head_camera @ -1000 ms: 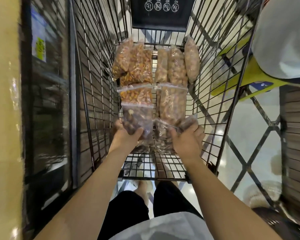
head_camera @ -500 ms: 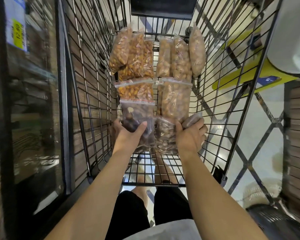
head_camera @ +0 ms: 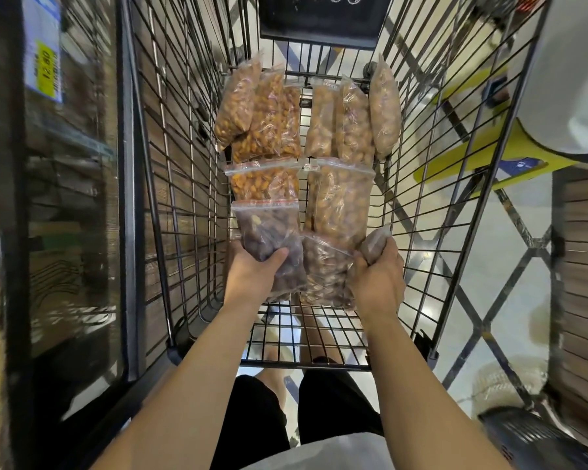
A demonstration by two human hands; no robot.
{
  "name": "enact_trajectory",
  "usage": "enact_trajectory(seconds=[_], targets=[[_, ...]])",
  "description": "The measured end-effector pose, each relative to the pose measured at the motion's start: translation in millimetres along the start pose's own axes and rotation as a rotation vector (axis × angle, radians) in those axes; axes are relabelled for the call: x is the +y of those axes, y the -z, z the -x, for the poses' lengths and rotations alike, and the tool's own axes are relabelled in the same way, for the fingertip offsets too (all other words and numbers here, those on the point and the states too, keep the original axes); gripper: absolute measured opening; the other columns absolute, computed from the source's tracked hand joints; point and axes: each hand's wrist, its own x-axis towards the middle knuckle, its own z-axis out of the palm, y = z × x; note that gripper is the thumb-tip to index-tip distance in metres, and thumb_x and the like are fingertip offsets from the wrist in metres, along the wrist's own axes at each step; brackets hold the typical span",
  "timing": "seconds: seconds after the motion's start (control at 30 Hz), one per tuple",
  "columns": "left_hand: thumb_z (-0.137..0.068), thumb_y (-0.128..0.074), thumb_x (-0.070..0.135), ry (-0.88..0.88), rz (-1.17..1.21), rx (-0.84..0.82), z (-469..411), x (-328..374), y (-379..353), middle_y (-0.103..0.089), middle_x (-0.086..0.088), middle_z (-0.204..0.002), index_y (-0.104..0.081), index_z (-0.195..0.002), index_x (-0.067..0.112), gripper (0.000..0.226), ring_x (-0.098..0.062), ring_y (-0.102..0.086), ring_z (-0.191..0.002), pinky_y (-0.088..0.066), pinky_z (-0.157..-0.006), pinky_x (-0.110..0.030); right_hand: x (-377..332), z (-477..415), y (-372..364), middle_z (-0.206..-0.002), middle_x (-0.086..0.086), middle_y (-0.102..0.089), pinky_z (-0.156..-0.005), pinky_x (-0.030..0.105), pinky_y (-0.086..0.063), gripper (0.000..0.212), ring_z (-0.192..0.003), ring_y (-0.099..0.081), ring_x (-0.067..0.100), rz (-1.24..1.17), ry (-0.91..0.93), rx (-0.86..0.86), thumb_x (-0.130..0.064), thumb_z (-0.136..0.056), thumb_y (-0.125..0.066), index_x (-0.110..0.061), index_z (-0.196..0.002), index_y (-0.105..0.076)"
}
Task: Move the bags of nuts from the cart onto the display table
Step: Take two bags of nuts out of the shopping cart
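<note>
Inside a black wire cart [head_camera: 431, 184], clear zip bags of nuts are lying in two rows, long axes running near to far, sealed red-striped tops pointing far. The left hand [head_camera: 252, 269] is curling its fingers over the nearest dark-nut bag [head_camera: 265, 232], thumb pressing its top face. The right hand [head_camera: 377, 279] is closing around a pale bag [head_camera: 374, 242] and pinching the edge of the neighbouring brown-nut bag [head_camera: 323, 266]. Orange-nut bags [head_camera: 269, 120] are standing at the far end against the wire. Bare wire floor is showing at the near end; the bags are sitting close to both side walls.
</note>
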Motion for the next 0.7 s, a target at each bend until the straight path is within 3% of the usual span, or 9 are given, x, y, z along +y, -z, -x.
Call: enact_trajectory(seconds=[0.07, 0.13, 0.27, 0.37, 0.5, 0.63, 0.7], targets=[[-0.093, -0.078, 0.038, -0.002, 0.019, -0.010, -0.3, -1.6, -0.1, -0.064, -0.005, -0.137, -0.042, -0.149, 0.014, 0.071, -0.029, -0.063, -0.120, -0.045, -0.093, -0.034, 1.8, 4.6, 2.0, -0.147, 0.017, -0.052, -0.095, 0.044, -0.048, 0.063, -0.127, -0.057, 0.039, 0.012, 0.038, -0.003, -0.033, -0.103, -0.065, -0.014, -0.158, -0.039], [-0.092, -0.079, 0.039, -0.003, 0.048, -0.025, -1.7, -4.4, 0.5, -0.065, -0.003, -0.132, -0.044, -0.150, 0.016, 0.071, -0.025, -0.062, -0.112, -0.045, -0.094, -0.033, 3.5, 8.6, 3.7, -0.147, 0.017, -0.052, -0.095, 0.042, -0.048, 0.065, -0.126, -0.057, 0.038, 0.011, 0.064, -0.015, -0.031, -0.102, -0.067, -0.015, -0.159, -0.040], [-0.093, -0.078, 0.041, 0.001, 0.102, -0.055, -1.7, -7.9, 4.0, -0.064, 0.000, -0.135, -0.043, -0.154, 0.021, 0.073, -0.025, -0.060, -0.117, -0.043, -0.099, -0.034, 4.1, 14.8, 9.5, -0.151, 0.012, -0.050, -0.106, 0.040, -0.046, 0.069, -0.133, -0.054, 0.031, -0.051, 0.096, -0.029, -0.029, -0.101, -0.070, -0.019, -0.162, -0.038], [-0.096, -0.075, 0.036, -0.036, 0.104, -0.077, -1.4, -10.6, 7.8, -0.060, 0.008, -0.122, -0.044, -0.149, 0.028, 0.062, -0.022, -0.059, -0.116, -0.040, -0.097, -0.034, 3.5, 17.4, 18.4, -0.148, 0.006, -0.054, -0.111, 0.036, -0.046, 0.066, -0.130, -0.056, 0.022, -0.164, 0.099, -0.066, -0.026, -0.100, -0.071, -0.023, -0.160, -0.043], [-0.097, -0.074, 0.037, -0.065, 0.081, -0.073, 4.4, -10.3, 16.4, -0.065, 0.007, -0.125, -0.041, -0.149, 0.032, 0.062, -0.023, -0.063, -0.113, -0.047, -0.101, -0.040, 6.7, 15.3, 33.2, -0.143, 0.002, -0.062, -0.114, 0.045, -0.049, 0.066, -0.127, -0.062, 0.017, -0.295, 0.112, -0.134, -0.025, -0.096, -0.076, -0.030, -0.156, -0.050], [-0.097, -0.075, 0.036, -0.091, 0.131, -0.065, 13.7, -8.1, 27.8, -0.071, 0.005, -0.117, -0.048, -0.142, 0.025, 0.054, -0.013, -0.068, -0.094, -0.048, -0.073, -0.028, 7.4, 18.0, 49.3, -0.142, -0.004, -0.065, -0.113, 0.048, -0.051, 0.066, -0.131, -0.062, 0.015, -0.318, 0.152, -0.179, -0.027, -0.094, -0.079, -0.033, -0.153, -0.052], [-0.095, -0.077, 0.036, -0.097, 0.160, -0.047, 20.3, -6.1, 33.9, -0.073, 0.004, -0.112, -0.053, -0.135, 0.025, 0.048, -0.014, -0.070, -0.095, -0.052, -0.073, -0.030, 1.6, 24.4, 61.3, -0.140, -0.006, -0.067, -0.113, 0.047, -0.051, 0.063, -0.130, -0.062, 0.014, -0.338, 0.194, -0.195, -0.025, -0.095, -0.078, -0.032, -0.152, -0.054]])
